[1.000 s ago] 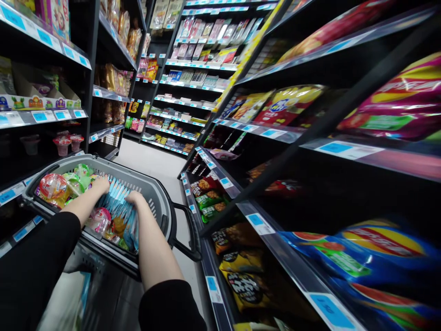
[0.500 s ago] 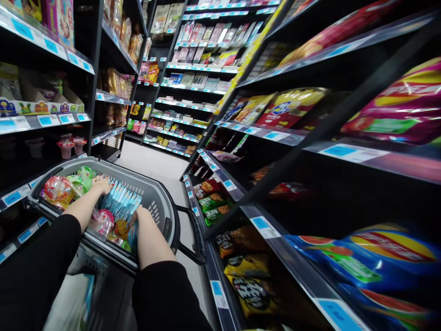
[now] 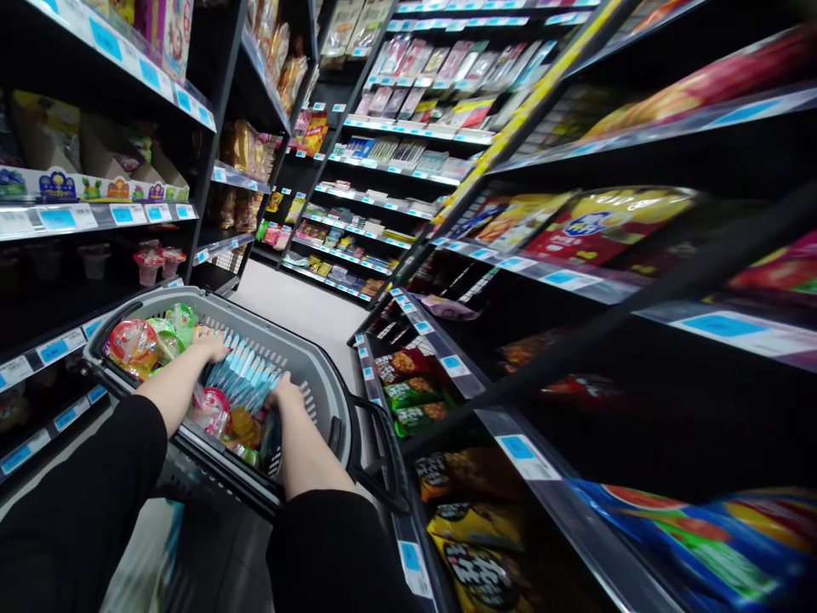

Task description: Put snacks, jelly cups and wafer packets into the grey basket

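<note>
A grey shopping basket [image 3: 332,375] with a black handle sits in front of me, filled with packaged snacks. Inside it stands a tight row of light blue packets [image 3: 246,368], on edge. My left hand [image 3: 212,347] is at the row's left end, its fingers closed against the packets. At the right end, my right hand [image 3: 287,392] grips the row, its fingertips partly hidden. Left of the row lie a red-lidded cup [image 3: 133,340] and green-lidded cups [image 3: 182,320]. A pink-lidded cup [image 3: 212,409] and an amber-coloured item [image 3: 243,427] lie nearer me.
Shelves line both sides of the aisle. Cookie packs [image 3: 412,393] and yellow snack bags [image 3: 478,570] fill lower right shelves; a blue chip bag [image 3: 715,536] lies nearby. Jelly cups [image 3: 148,266] stand on the left. Pale floor [image 3: 299,298] leads to a shelf unit at the back.
The view has shifted, so basket and shelves sit further right. My right hand's fingers have come up along the row's right end; my left hand stays at the left end.
</note>
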Demonstrator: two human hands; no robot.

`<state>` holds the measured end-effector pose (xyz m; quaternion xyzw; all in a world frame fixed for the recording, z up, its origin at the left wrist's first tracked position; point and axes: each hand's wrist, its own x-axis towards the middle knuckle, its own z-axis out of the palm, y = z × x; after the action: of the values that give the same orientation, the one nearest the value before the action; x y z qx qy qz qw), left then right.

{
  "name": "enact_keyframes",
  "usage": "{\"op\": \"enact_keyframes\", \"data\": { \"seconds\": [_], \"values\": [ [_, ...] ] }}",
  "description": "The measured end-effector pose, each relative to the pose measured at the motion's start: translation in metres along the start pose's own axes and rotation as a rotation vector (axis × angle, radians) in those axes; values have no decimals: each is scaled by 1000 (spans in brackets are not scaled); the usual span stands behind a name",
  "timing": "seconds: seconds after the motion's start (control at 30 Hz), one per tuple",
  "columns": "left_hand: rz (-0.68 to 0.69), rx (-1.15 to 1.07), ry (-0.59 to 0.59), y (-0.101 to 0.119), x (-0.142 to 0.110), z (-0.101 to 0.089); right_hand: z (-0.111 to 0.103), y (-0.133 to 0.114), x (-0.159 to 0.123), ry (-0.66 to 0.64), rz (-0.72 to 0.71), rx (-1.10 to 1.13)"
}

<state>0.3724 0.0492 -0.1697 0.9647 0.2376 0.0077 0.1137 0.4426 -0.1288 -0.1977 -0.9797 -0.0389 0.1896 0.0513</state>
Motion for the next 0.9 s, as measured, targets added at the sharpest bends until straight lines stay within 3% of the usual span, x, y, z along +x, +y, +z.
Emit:
{"op": "enact_keyframes", "data": {
  "seconds": [0.33,0.6,0.8,0.9],
  "values": [
    [-15,-47,-24,0,0,1,-43,-3,2,33,17,-6],
    [-12,-82,3,0,-2,0,-13,-12,-13,255,43,70],
    [2,-153,56,2,-15,-6,-8,-11,-1,200,-6,69],
    [44,-223,149,13,-28,-26,-13,-12,-4,185,-49,39]
  ]
}}
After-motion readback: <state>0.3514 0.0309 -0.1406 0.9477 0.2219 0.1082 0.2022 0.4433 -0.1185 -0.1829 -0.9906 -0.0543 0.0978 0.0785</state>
